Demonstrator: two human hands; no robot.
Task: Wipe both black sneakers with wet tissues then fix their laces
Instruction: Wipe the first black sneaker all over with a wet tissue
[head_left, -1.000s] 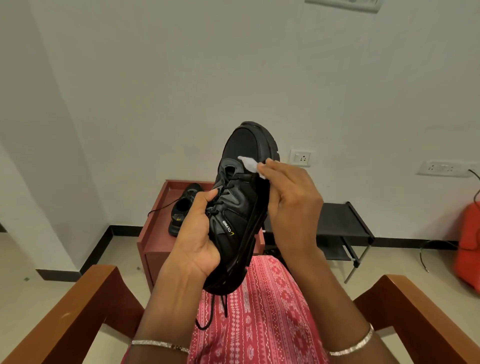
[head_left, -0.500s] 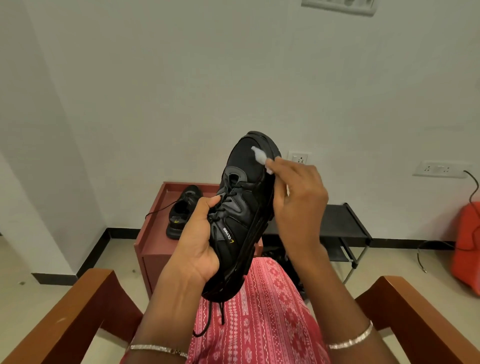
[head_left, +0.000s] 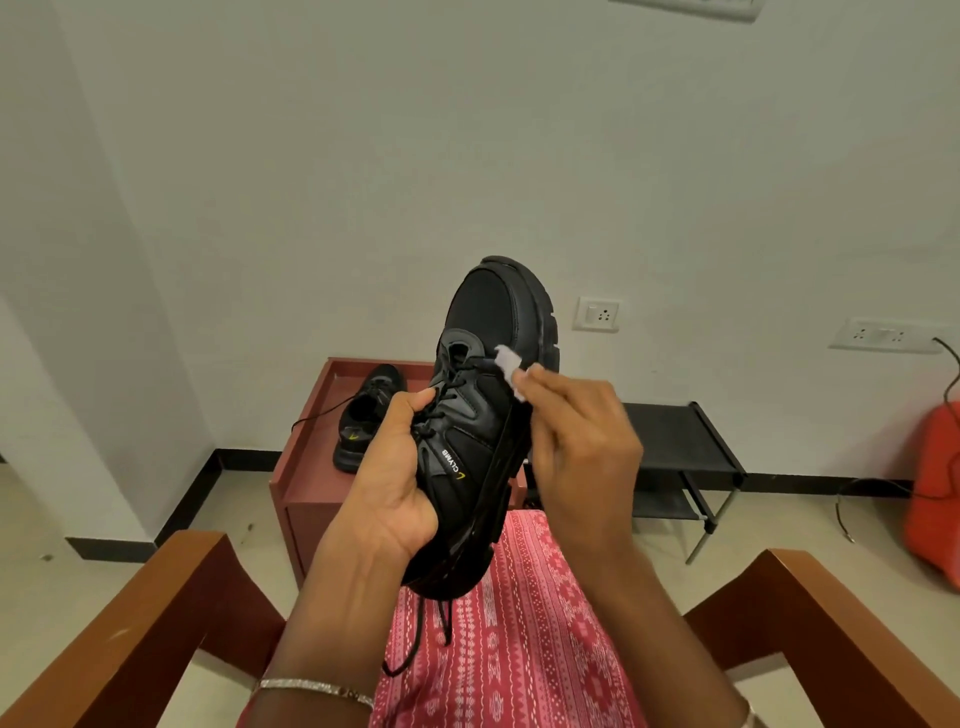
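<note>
Left hand grips the black sneaker while right hand pinches a wet tissue against it.

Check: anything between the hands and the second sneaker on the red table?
The held sneaker itself. The left hand grips it, the right hand pinches the wet tissue on it. The second sneaker sits on the red table beyond, nothing else between.

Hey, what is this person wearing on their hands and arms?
Both forearms are bare, with no sleeves or gloves in view. The left hand has a thin silver bracelet at its wrist. The right hand has one too, just visible at the frame's bottom edge.
</note>
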